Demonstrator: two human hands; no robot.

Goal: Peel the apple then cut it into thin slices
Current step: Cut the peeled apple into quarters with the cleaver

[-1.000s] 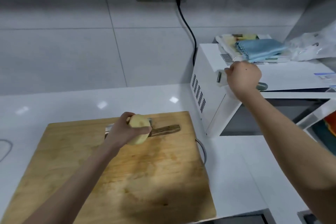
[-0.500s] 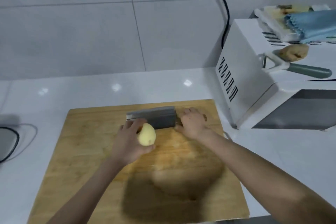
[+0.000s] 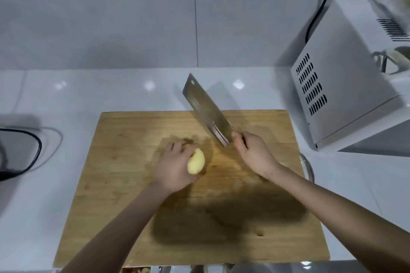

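Wood first: the board (image 3: 124, 162) fills the middle of my feed and lies flat on the white counter (image 3: 66, 99).

I note the apple (image 3: 196, 162) as peeled, pale yellow over all the surface I can see, and uncut. It is near the centre of the board. The grip hides its underside, so I cannot tell whether it rests on the wood.

I read the left hand (image 3: 173, 168) as closed round the apple from its left, with fingers curled over the far side.

I read the right hand (image 3: 255, 153) as a tight fist on the handle of the cleaver (image 3: 206, 108); almost none of the handle shows. The blade is lifted clear of the board and slants away and to the left. Its tip is out past the board's far edge, above the counter. Blade and apple are apart, with the heel of the blade beyond the apple and to its right.

Surroundings:
- A white microwave (image 3: 339, 86) stands right of the board, with its vent slots facing the board.
- A black cord (image 3: 319, 6) runs up the tiled wall behind the microwave.
- The peeler (image 3: 386, 64) lies on top of the microwave (blurred at the frame edge).
- A metal loop (image 3: 308, 167) sits at the board's right edge.
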